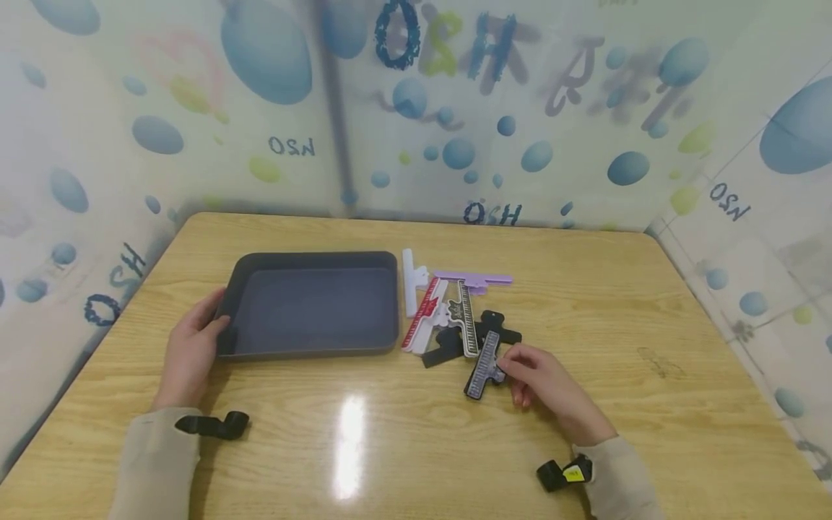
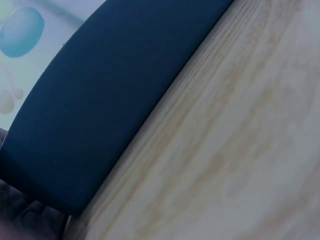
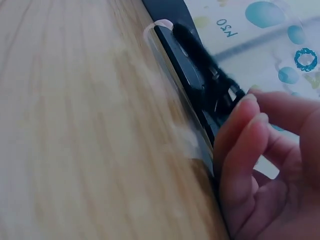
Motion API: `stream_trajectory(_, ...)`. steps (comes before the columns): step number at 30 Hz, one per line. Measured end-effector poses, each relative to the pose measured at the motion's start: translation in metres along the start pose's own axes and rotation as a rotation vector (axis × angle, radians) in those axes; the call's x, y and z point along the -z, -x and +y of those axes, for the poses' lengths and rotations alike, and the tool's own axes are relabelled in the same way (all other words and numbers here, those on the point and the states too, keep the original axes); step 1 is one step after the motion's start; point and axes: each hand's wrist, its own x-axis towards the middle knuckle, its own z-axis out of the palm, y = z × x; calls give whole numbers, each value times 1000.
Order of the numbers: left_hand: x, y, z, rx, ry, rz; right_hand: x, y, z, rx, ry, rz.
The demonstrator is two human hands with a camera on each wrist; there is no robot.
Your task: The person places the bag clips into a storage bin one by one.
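Two hands were at work over a wooden table point(image 1: 279, 440). The L hand point(image 1: 190, 347) had hold of the dark tray point(image 1: 312, 314) at its left wall, thumb at the rim & fingers round the outer side; the left wrist view showed just a bit of the fingers, at the tray's corner. Tray sat flat on the table, left of centre, w/ its long sides running left to right.

The R hand point(image 1: 539, 383) was nearly closed, thumb & fingertips pinching the grey-faced clip point(image 1: 483, 368) by its handle, just right of the pile & on its near side. That clip was slanted, far end to the right; couldn't tell if it touched the blk clips point(image 1: 443, 352) behind it.

Rest of the clips lay btwn tray & R hand: white clip point(image 1: 409, 289) just beside the tray's right wall, red-and-white clip point(image 1: 424, 310) slanting nearby, purple clip point(image 1: 471, 277) crosswise at the far side, patterned clip point(image 1: 466, 318) w/ pale edging partly over the blk ones.

Both wrists had blk straps w/ small cams, L point(image 1: 213, 425) & R point(image 1: 564, 473), by beige sleeves. Far side: wall covering point(image 1: 416, 144) w/ blue bubbles & lettering.
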Motion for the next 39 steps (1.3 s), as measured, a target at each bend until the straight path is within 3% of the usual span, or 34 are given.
stream_trajectory(9,0,0,-1,6,5,0,2,2,-2,-40,-84,-37)
stream_trajectory(12,0,1,0,7,5,1,2,2,-2,-18,-102,-32)
stream_trajectory(19,-1,1,2,6,2,5,2,-2,2,191,-311,9)
stream_trajectory(25,-2,1,2,2,3,6,-1,-8,5,324,-470,-32)
stream_trajectory(30,-3,2,2,-1,-6,5,-4,-12,6,365,-525,-82)
stream_trajectory(39,-3,2,2,3,-3,7,-18,-20,2,372,-621,-88)
